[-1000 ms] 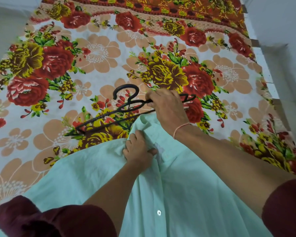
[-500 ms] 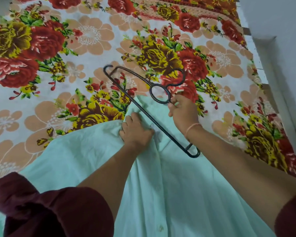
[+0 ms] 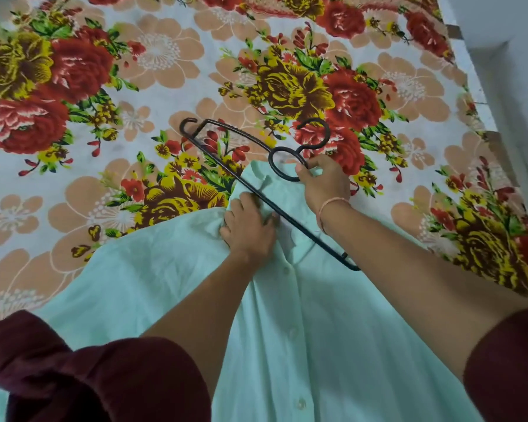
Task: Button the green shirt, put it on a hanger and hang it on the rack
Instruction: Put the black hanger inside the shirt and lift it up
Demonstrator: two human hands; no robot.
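Right hand [image 3: 323, 184] gripping hanger [image 3: 226, 172] above shirt [image 3: 165, 269]

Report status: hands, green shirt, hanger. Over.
Left hand grips pale green shirt near collar. Right hand pinches black wire hanger at its ring, hanger slanted over collar, not yet inside. Shirt front looks buttoned, on floral bedsheet. Rack not in view.

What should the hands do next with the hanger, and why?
Probably slip one end of the hanger into the shirt neck: the right hand holds its ring, the left hand grips the collar, and the hanger lies on top, not inside.
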